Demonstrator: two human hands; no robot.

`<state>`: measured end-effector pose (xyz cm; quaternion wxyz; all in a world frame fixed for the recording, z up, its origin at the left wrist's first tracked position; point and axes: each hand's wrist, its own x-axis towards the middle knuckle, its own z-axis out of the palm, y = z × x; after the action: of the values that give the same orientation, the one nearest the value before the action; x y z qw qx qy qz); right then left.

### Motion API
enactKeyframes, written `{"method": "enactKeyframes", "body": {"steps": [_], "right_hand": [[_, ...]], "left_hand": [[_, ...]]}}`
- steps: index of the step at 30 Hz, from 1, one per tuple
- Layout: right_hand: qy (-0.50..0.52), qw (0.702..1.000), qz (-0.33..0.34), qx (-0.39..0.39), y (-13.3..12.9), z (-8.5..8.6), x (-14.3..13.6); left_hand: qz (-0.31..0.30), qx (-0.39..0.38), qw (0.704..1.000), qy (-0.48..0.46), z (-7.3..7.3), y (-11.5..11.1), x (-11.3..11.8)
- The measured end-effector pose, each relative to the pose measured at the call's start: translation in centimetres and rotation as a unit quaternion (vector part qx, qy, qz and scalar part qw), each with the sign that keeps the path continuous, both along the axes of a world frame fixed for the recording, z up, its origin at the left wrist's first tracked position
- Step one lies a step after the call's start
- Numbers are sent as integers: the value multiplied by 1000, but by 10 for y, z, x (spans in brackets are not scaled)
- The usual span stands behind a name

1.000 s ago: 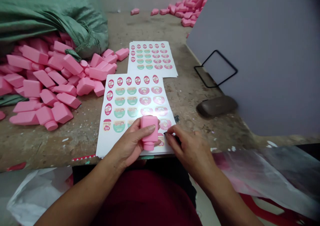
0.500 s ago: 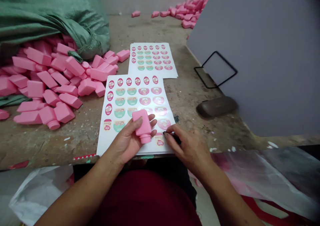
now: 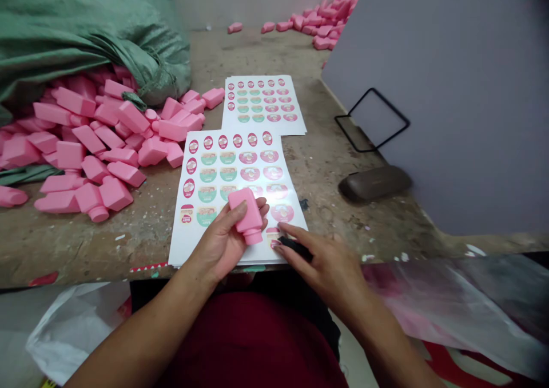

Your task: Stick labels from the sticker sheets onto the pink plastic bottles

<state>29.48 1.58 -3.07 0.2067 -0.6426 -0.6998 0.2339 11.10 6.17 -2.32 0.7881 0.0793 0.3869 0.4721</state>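
Observation:
A plain pink plastic bottle (image 3: 245, 212) lies in my left hand (image 3: 223, 240), its neck toward me and my thumb on its side. Under it is the near stack of sticker sheets (image 3: 180, 245), printed with oval, green and pink labels. At the lower right of that sheet, my right hand (image 3: 323, 256) has its fingers closed around a slim black tool (image 3: 297, 247). The tip of this tool is at a small red-and-cream label (image 3: 273, 236) in the corner. Its exact kind is partly hidden by my fingers.
Pink bottles (image 3: 124, 122) spill from a green woven sack (image 3: 128, 16) at left. Behind is a second sticker stack (image 3: 263, 99). A brown case (image 3: 375, 183) and a black wire frame (image 3: 372, 119) are by a grey panel (image 3: 463, 107) at right. More bottles (image 3: 326, 22) lie far back.
My right hand has moved slightly down, and its fingers now show more of the black tool over the corner label. The bottle stays in my left hand. The view has shifted slightly.

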Motion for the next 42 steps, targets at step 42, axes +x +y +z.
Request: {"method": "enactKeyframes", "body": {"steps": [42], "right_hand": [[316, 940, -48, 114, 20, 34, -47]], "left_hand": [[-46, 116, 988, 88, 14, -24, -2]]}}
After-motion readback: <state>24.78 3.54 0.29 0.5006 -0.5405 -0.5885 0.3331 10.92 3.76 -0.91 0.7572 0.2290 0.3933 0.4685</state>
